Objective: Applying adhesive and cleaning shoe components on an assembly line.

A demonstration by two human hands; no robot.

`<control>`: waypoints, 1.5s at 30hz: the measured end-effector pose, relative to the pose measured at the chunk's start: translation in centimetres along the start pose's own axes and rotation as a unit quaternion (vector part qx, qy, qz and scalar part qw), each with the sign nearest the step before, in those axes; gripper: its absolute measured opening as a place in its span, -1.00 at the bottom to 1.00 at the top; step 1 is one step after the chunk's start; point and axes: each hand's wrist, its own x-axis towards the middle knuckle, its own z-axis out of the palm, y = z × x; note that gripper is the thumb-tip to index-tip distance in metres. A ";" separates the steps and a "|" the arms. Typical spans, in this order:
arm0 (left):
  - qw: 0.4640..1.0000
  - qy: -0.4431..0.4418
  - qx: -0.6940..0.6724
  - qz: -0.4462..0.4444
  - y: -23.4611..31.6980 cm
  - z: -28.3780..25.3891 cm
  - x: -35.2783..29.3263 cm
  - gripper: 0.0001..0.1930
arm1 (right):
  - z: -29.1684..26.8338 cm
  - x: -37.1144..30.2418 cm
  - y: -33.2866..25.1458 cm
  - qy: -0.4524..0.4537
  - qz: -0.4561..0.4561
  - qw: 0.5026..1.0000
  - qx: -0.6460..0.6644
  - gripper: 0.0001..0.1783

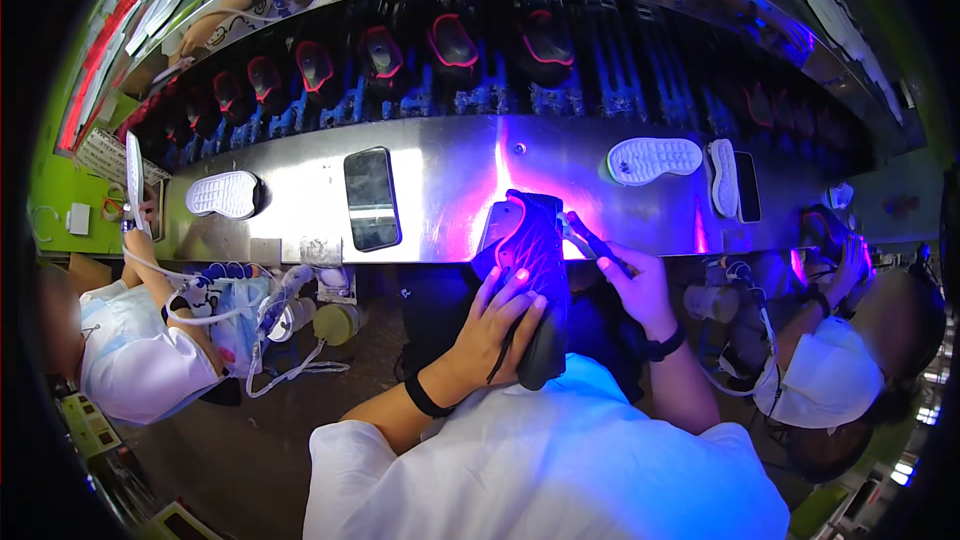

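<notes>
Dark shoe upper [543,270] held at the bench [450,155] edge, gripped by left hand [502,315]; right hand [642,288] grasps slim dark tool [597,245], tip beside upper, contact unclear. Pink line shows along upper's left side; work there appears under way, remaining extent not discernible. No sole seen on it. Phone [371,198] lies left, apparently not obstructing; white sole [654,160] farther right.

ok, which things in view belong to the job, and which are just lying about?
Job, it seems:
dark shoe, in the left grip
slim dark tool, in the right grip

Lying about:
left phone
right phone
three white soles, untouched, possibly job parts
</notes>
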 end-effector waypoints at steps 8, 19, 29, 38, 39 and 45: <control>0.999 -0.037 0.020 0.022 -0.3 -0.2 0.0 -0.34 | -0.5 0.0 -0.6 -0.009 -0.009 1.000 0.006 -0.69; 0.999 -0.051 0.011 0.002 0.8 -0.5 1.4 -0.39 | -1.5 -5.1 0.4 -0.067 0.058 0.991 0.097 -0.68; 0.995 -0.037 0.086 0.032 2.7 0.6 4.9 -0.27 | -3.5 -5.9 -1.2 -0.072 0.040 0.992 0.091 -0.62; 0.996 0.007 0.091 -0.005 5.7 1.3 8.7 -0.38 | -5.8 -9.2 -1.0 -0.061 0.054 0.986 0.146 -0.68; 0.993 -0.001 0.118 0.008 5.8 1.3 8.8 -0.37 | -5.9 -9.3 -1.3 -0.054 0.056 0.985 0.152 -0.69; 0.993 -0.005 0.121 0.008 6.0 1.4 10.7 -0.31 | -6.5 -12.0 -1.8 -0.014 0.021 0.994 0.107 -0.71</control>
